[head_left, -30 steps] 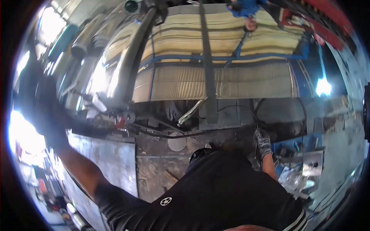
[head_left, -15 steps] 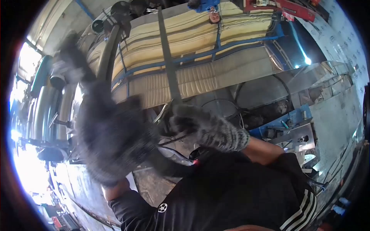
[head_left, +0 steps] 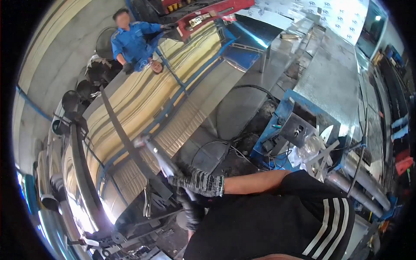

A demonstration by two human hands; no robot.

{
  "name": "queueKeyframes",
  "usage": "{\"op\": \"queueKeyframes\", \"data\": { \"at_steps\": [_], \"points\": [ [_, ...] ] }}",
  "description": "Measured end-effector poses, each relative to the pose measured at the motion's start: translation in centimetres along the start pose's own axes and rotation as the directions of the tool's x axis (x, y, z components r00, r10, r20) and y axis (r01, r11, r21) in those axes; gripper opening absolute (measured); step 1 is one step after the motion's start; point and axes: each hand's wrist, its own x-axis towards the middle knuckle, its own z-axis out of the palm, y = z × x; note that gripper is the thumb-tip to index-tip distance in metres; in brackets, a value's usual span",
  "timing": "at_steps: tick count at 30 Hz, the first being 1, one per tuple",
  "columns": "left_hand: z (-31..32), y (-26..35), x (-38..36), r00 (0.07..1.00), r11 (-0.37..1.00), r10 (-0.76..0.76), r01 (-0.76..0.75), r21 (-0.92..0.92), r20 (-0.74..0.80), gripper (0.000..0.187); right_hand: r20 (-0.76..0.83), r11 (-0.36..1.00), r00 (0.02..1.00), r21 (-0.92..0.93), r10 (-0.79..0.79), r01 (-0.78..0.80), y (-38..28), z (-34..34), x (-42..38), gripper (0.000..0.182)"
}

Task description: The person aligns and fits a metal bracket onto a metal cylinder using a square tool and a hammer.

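My right hand (head_left: 201,182), in a grey-and-black knitted glove, is closed round a long silver-grey hand tool (head_left: 162,162). The tool's far end is blurred and points up and left over a dark flat metal strip (head_left: 119,123). Just below, my left hand (head_left: 190,212), in a darker glove, is closed at the rear of the same tool, its fingers partly hidden. The strip lies across a large mirror-like metal sheet (head_left: 186,112). Metal clamp pliers (head_left: 147,201) hang at the strip's near end.
Across the sheet stands a person in blue (head_left: 136,41) with dark gloves. A blue tray (head_left: 260,143) of tools and cables sits right of my hands. Metal tubes (head_left: 362,184) lie at right. A long rounded beam (head_left: 82,173) runs along the left, and a red rack (head_left: 212,17) stands behind.
The view has swung, bringing the person in blue and the tray fully into sight. My left hand, raised and blurred before, is now low beside my right hand, which has closed round the tool.
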Motion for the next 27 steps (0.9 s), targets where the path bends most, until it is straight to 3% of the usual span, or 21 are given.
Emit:
{"op": "queueKeyframes", "data": {
  "at_steps": [1, 2, 3, 5, 6, 7, 9, 11, 12, 13, 14, 15, 18, 21, 23, 26, 27],
  "points": [
    [0.0, -1.2, -0.1, 0.992, 0.927, -0.122, 0.105, -0.36, -0.024, 0.06, 0.035, 0.97, 0.976, 0.109, 0.217, -0.219, -0.2, -0.7, 0.0, 0.043],
    [-1.0, -1.5, -0.1, 0.994, 0.997, -0.081, 0.082, -0.009, 0.067, 0.053, 0.04, 0.968, 0.975, 0.118, 0.22, -0.223, 1.6, -2.2, 1.1, 0.043],
    [-2.4, -1.8, -0.4, 0.985, 0.94, -0.073, 0.015, 0.34, 0.159, 0.047, 0.153, 0.967, 0.988, 0.246, 0.031, -0.068, 5.1, -4.4, 3.0, 0.039],
    [-3.5, -1.0, -1.2, 0.971, 0.605, -0.19, -0.003, 0.796, 0.148, 0.034, 0.346, 0.78, 0.935, 0.606, -0.079, -0.158, 5.1, -4.6, 3.0, 0.03],
    [-3.7, -0.3, -0.8, 0.967, 0.419, -0.253, 0.077, 0.905, 0.034, 0.027, 0.366, 0.716, 0.93, 0.649, 0.003, -0.258, 4.3, -5.0, 3.0, 0.029],
    [-3.0, 0.2, -0.5, 0.958, 0.325, -0.284, 0.052, 0.944, 0.045, 0.027, 0.384, 0.636, 0.919, 0.689, 0.086, -0.347, 2.7, -5.1, 2.7, 0.029],
    [-0.9, 0.6, -0.3, 0.961, 0.243, -0.277, 0.071, 0.968, -0.001, 0.027, 0.338, 0.701, 0.918, 0.602, 0.209, -0.382, 1.1, -5.2, 2.0, 0.033],
    [1.9, 0.7, -0.4, 0.96, 0.534, -0.275, 0.114, 0.838, 0.045, 0.031, 0.376, 0.744, 0.926, 0.615, 0.013, -0.261, -1.4, -4.7, 1.0, 0.045],
    [2.7, 1.2, -0.5, 0.97, 0.543, -0.244, 0.127, 0.83, 0.01, 0.031, 0.416, 0.738, 0.909, 0.602, 0.036, -0.305, -1.8, -4.5, 0.8, 0.045],
    [3.4, 1.7, -0.5, 0.969, 0.509, -0.245, 0.113, 0.853, 0.018, 0.032, 0.34, 0.738, 0.94, 0.629, 0.022, -0.245, -2.1, -4.4, 0.7, 0.052],
    [3.7, 1.9, -0.3, 0.968, 0.475, -0.25, 0.096, 0.875, 0.03, 0.032, 0.256, 0.744, 0.967, 0.642, 0.019, -0.185, -2.0, -4.1, 0.9, 0.068],
    [3.6, 1.9, -0.2, 0.962, 0.561, -0.266, 0.108, 0.821, 0.055, 0.032, 0.169, 0.752, 0.985, 0.647, 0.016, -0.123, -2.0, -3.8, 1.1, 0.086],
    [4.0, 2.4, 0.4, 0.955, 0.515, -0.287, 0.089, 0.852, 0.074, 0.032, 0.143, 0.766, 0.989, 0.633, 0.03, -0.115, -1.4, -4.0, 1.7, 0.09],
    [5.3, 2.8, 0.8, 0.965, 0.589, -0.238, 0.052, 0.806, 0.112, 0.036, 0.042, 0.79, 0.993, 0.603, 0.107, -0.111, -1.7, -3.9, 1.8, 0.096],
    [6.5, 2.8, 1.0, 0.971, 0.663, -0.216, 0.068, 0.746, 0.103, 0.039, 0.155, 0.76, 0.987, 0.637, 0.039, -0.13, -1.3, -5.0, 2.6, 0.09],
    [6.1, 1.9, 1.7, 0.955, 0.705, -0.283, 0.148, 0.694, 0.084, 0.042, 0.152, 0.708, 0.988, 0.698, -0.003, -0.105, -1.8, -5.2, 3.6, 0.091],
    [6.5, 1.8, 2.0, 0.957, 0.715, -0.284, 0.168, 0.679, 0.062, 0.042, 0.239, 0.732, 0.971, 0.665, -0.022, -0.147, -2.2, -5.3, 4.1, 0.09]
  ]
}}
